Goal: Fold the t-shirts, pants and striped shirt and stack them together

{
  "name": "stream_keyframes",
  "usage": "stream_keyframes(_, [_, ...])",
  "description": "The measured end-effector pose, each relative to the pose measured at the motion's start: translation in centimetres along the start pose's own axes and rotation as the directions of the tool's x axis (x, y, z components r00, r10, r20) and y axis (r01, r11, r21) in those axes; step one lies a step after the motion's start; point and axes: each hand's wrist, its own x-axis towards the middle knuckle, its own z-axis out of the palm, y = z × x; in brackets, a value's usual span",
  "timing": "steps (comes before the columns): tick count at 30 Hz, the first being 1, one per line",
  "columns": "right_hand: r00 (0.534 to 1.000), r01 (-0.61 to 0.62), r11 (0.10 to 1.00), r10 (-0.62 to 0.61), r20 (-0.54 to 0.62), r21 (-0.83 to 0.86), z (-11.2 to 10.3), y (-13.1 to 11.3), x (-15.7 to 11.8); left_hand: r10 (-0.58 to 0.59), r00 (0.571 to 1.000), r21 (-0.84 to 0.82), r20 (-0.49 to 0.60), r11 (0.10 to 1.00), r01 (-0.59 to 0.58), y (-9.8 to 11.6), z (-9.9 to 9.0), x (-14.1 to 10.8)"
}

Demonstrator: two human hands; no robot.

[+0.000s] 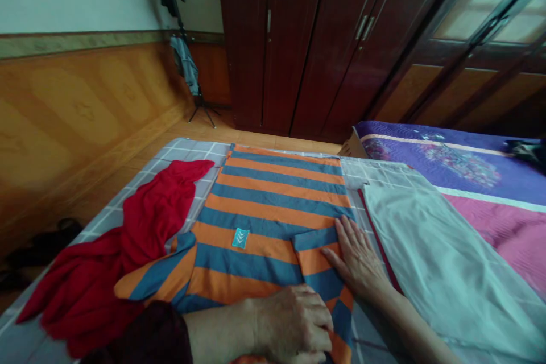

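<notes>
An orange and blue striped shirt [264,199] lies spread on a grey checked cloth, with a small teal patch [240,238] on it. Its right sleeve [318,253] is folded inward over the body, while the left sleeve [160,276] sticks out to the side. My right hand [356,253] rests with fingers spread on that folded sleeve and the shirt's right edge. Near the bottom of the view, my left hand [294,321] is curled on the shirt's lower right part, its fingers bent round something I cannot make out.
A crumpled red garment [149,222] lies at the left, a pale green one [426,250] at the right. Beyond are a purple and pink bed cover [452,165], a dark red wardrobe [294,40] and a coat stand [181,28].
</notes>
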Motion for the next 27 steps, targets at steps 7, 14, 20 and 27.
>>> stream_keyframes(7, [0.994, -0.056, 0.978, 0.073, -0.078, 0.201, -0.6, 2.2, -1.4, 0.023, 0.999, 0.043, -0.048, 0.999, -0.021, 0.0, 1.0, 0.0])
stream_keyframes(14, [0.963, -0.259, 0.894, 0.266, 0.032, 0.365, -2.9, 3.2, -1.5, 0.004, 1.0, 0.001, -0.028, 1.0, -0.004, 0.5, -0.3, 0.3])
stream_keyframes(20, [0.954, -0.301, 0.848, 0.265, 0.143, 0.436, -3.0, 3.8, 0.5, 0.026, 0.995, -0.029, -0.092, 0.999, -0.029, 0.6, 1.5, 0.6])
stream_keyframes(27, [0.926, -0.376, 0.841, 0.323, 0.196, 0.389, -3.7, 3.7, 1.2, -0.059, 0.983, 0.074, -0.174, 0.995, 0.073, 0.7, 2.5, 0.6])
